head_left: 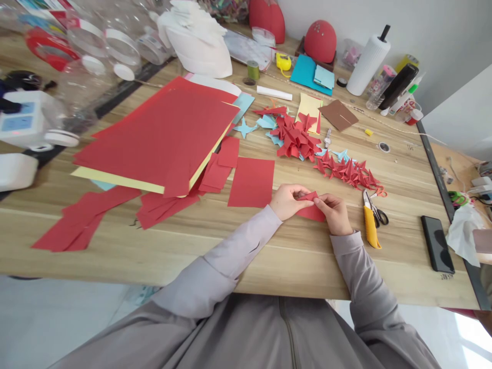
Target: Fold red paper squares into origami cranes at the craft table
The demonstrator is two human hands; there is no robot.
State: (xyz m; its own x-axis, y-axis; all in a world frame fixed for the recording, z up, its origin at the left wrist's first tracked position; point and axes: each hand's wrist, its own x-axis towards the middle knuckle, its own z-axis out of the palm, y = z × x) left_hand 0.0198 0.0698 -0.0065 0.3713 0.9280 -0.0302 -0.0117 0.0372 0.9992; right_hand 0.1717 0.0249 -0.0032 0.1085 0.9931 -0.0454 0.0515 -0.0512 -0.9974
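Note:
Between my hands is a small piece of red paper point(314, 212), with its upper part folded over. My left hand point(288, 201) pinches the fold from the left, thumb in front. My right hand point(335, 211) grips the same paper at its right side, thumb and fingers closed on it. A flat red paper square point(251, 182) lies just left of my left hand. Behind my hands sit a heap of folded red paper shapes point(295, 136) and a row of similar red shapes point(348, 171). Light blue folded pieces point(245, 127) lie among and beside them.
A large stack of red sheets point(161, 133) and red scraps point(80, 220) cover the left. Right of my hands lie a yellow-handled cutter point(371, 223), black-handled scissors point(381, 217) and a phone point(437, 243). Clear plastic bottles point(82, 87) and a tissue pack point(196, 43) stand at the back.

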